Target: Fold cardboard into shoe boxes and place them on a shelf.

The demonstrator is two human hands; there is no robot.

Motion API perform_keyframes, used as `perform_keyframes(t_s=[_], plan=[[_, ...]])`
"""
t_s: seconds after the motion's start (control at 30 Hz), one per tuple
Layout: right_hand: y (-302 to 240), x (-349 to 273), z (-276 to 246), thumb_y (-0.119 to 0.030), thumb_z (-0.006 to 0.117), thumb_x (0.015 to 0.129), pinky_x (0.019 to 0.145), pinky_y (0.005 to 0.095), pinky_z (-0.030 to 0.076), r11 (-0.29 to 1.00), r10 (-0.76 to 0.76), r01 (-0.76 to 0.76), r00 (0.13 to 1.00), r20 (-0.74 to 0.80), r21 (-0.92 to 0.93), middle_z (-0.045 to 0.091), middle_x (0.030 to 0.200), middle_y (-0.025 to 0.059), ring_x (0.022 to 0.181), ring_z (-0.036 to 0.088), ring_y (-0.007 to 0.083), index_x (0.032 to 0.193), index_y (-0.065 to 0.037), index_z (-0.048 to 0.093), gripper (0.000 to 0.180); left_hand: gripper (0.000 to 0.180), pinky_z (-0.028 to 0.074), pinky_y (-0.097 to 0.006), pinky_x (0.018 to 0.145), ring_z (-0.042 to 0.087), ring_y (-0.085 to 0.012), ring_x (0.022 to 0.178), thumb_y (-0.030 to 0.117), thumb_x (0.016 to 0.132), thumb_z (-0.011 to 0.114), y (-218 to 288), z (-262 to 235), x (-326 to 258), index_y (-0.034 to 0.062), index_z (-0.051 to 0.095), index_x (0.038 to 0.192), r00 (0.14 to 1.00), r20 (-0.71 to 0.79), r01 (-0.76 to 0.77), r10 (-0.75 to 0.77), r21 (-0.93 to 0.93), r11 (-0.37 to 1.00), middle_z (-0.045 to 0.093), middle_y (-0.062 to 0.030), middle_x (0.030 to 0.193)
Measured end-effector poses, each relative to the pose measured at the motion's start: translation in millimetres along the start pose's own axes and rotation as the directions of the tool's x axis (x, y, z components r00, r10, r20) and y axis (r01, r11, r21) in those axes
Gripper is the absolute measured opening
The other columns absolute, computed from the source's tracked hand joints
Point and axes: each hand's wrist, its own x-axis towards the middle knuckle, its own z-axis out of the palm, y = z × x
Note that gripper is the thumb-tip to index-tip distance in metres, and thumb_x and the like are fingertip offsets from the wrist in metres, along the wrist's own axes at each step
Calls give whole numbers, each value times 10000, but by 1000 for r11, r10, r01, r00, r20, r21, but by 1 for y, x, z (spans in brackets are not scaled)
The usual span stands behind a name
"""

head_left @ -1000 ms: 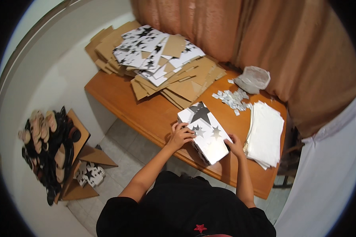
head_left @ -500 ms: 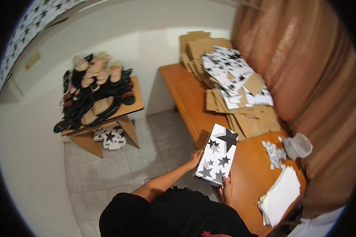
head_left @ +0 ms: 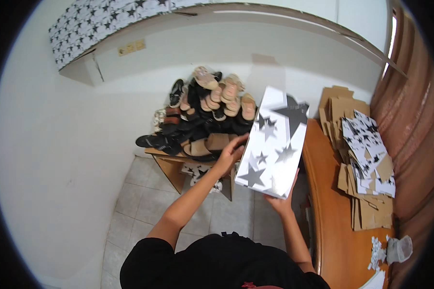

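Between my hands is a closed white shoebox (head_left: 274,144) printed with black and grey stars, tilted and raised in front of me. My left hand (head_left: 232,153) grips its left side, fingers partly behind the box. At the lower right end, my right hand (head_left: 280,202) supports it from below, most of its fingers hidden. Beyond my left hand, a heap of shoes and sandals (head_left: 212,106) in black, beige and brown covers a small wooden table (head_left: 171,171).
To the right runs a long orange-brown table (head_left: 323,192) bearing flattened cardboard (head_left: 371,212), star-printed box pieces (head_left: 366,144), paper scraps (head_left: 377,253) and a clear plastic bag (head_left: 400,249). Overhead, star-printed boxes (head_left: 111,24) line a shelf. A brown curtain (head_left: 410,120) hangs at right.
My view has turned left toward the shoe heap. Both hands have carried the shoebox away from the long table and lifted it, and it appears larger now.
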Motion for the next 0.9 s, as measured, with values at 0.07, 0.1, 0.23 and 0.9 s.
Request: perform_keyframes(t_s=[0.07, 0.1, 0.23, 0.9], plan=[[-14, 50, 26, -219, 816, 580, 1007, 393, 317, 987, -64, 51, 995, 78, 154, 288, 1355, 184, 1205, 383, 282, 1407, -20, -2, 1181, 506, 321, -301, 1000, 386, -166, 1226, 191, 900, 538, 41, -35, 23, 31, 357, 1345, 988, -18, -155, 156, 38, 987, 415, -75, 1351], [-4, 76, 38, -152, 783, 644, 944, 372, 387, 958, -220, 206, 974, 54, 202, 415, 1274, 151, 1088, 492, 240, 1395, -15, 108, 1019, 538, 303, -304, 1016, 368, -177, 1248, 188, 888, 558, 63, -48, 36, 33, 343, 1356, 970, -6, -244, 245, 85, 966, 386, -80, 1380], [-75, 179, 89, -181, 779, 698, 818, 286, 438, 751, -326, 340, 936, -130, 565, 525, 1067, 67, 950, 530, 153, 1238, 0, 357, 709, 1026, 203, -330, 1067, 271, -197, 1314, 406, 661, 776, 171, -75, 66, 17, 195, 1412, 873, 151, -473, 464, 30, 880, 220, -90, 1464], [-290, 585, 159, -202, 540, 835, 1004, 352, 317, 421, -899, 901, 429, -84, 100, 491, 1184, 291, 1147, 459, 348, 1270, 126, 338, 581, 527, 461, -287, 916, 558, -172, 999, 289, 813, 674, 412, -188, 310, -18, 470, 1191, 598, -15, -640, 801, 592, 489, 570, -117, 1072]])
